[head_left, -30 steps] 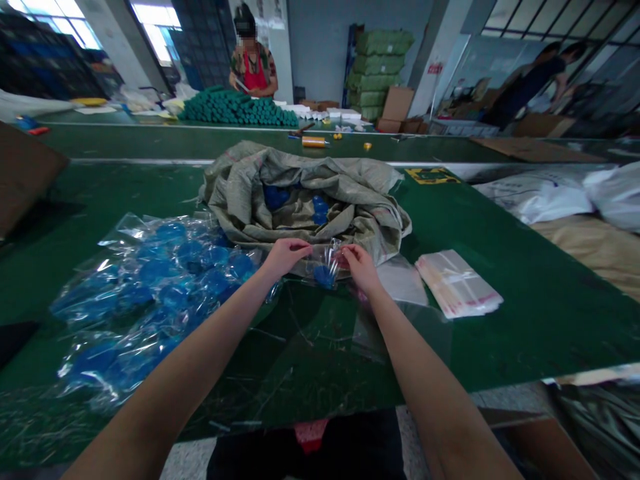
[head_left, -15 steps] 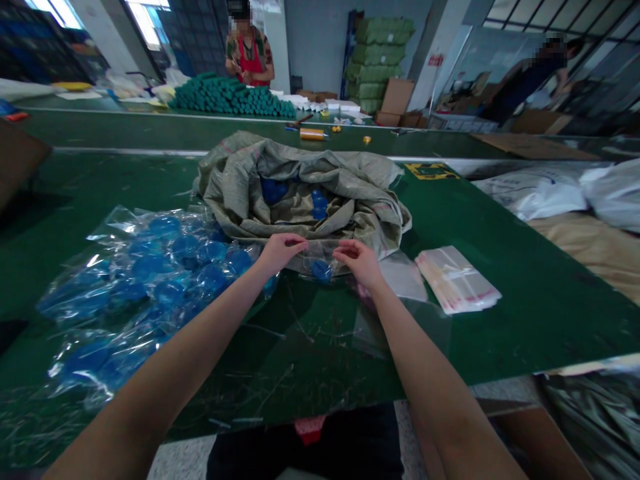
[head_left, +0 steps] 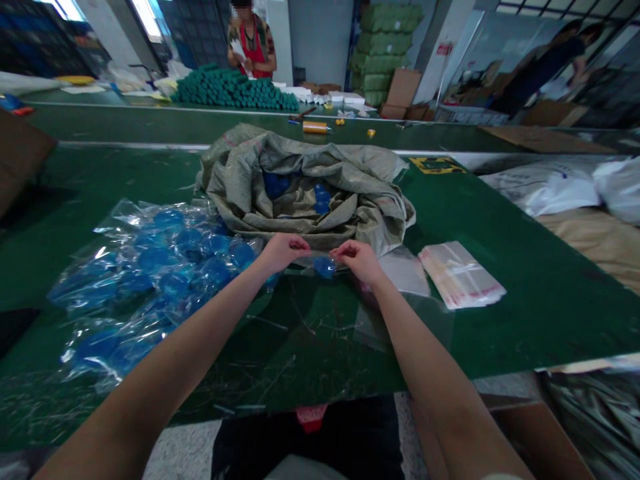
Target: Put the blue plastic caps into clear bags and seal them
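Observation:
Between my hands is a clear plastic bag with a round blue item [head_left: 325, 267] inside. My left hand [head_left: 286, 253] pinches the bag's left side near its top, and my right hand [head_left: 358, 259] pinches the right side. Just beyond them lies a grey-green woven sack [head_left: 300, 230], its mouth spread and more blue items [head_left: 321, 199] inside. To the left of my hands is a heap of bagged blue items [head_left: 173, 257]. Loose clear bags [head_left: 406, 272] lie beside my right hand, partly under the wrist.
A banded stack of clear bags [head_left: 463, 275] is on the green table [head_left: 545, 300] at right. Farther back lie an orange roll [head_left: 315, 127] and a pile of green rods [head_left: 235, 90]. A person in a red apron [head_left: 250, 50] stands behind it. A cardboard box [head_left: 20, 157] stands left.
My hands still hold the bag, which now hangs lower or is tilted flatter between them. The view has shifted slightly. The person opposite now holds white pieces.

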Demonstrator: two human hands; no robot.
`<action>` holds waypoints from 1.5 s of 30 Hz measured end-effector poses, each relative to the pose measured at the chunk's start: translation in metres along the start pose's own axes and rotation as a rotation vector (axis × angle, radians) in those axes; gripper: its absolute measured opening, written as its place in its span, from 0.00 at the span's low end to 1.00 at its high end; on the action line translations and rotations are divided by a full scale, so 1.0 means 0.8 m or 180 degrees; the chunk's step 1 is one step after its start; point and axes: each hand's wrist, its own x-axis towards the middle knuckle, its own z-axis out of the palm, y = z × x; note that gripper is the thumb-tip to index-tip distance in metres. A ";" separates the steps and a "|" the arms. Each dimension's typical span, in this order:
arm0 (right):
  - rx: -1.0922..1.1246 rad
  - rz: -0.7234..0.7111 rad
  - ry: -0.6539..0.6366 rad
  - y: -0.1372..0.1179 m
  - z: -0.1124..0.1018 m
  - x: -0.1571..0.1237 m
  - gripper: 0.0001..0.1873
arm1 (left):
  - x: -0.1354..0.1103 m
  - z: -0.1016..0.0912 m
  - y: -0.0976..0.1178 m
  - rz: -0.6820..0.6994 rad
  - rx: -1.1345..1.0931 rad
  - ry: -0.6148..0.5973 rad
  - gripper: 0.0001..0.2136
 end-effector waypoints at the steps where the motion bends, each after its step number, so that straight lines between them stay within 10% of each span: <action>1: 0.0009 0.0003 -0.0031 -0.001 -0.001 -0.001 0.07 | -0.004 -0.001 0.001 -0.0038 0.0023 0.0011 0.10; 25: -0.1241 -0.0335 -0.0401 0.000 0.000 -0.007 0.12 | -0.057 0.011 -0.024 0.1096 0.1172 0.0374 0.07; 45: -0.0889 -0.0359 -0.0648 0.010 0.001 -0.011 0.12 | -0.064 0.010 -0.041 0.1552 0.1412 0.0242 0.11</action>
